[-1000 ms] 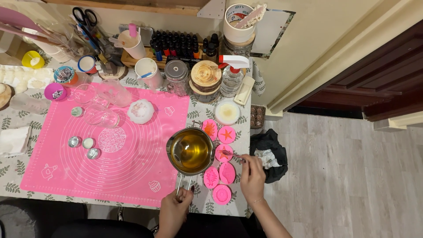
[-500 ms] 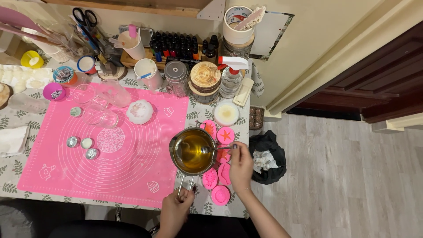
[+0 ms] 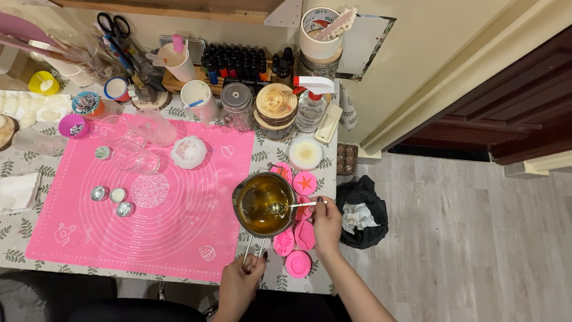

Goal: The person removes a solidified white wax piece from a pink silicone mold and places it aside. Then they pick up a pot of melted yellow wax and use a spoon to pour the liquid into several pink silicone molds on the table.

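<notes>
Well, left hand gripped pot handle | right hand pinched spoon | tipped pot might spill on molds

My pot hid parts of the pink moulds beneath it. My left hand covered the handle's end, and the bottom edge cut off both my arms. The bottles at the back were too small to tell apart.

2 bare forearms without sleeves; dark polish on the fingers.
</notes>
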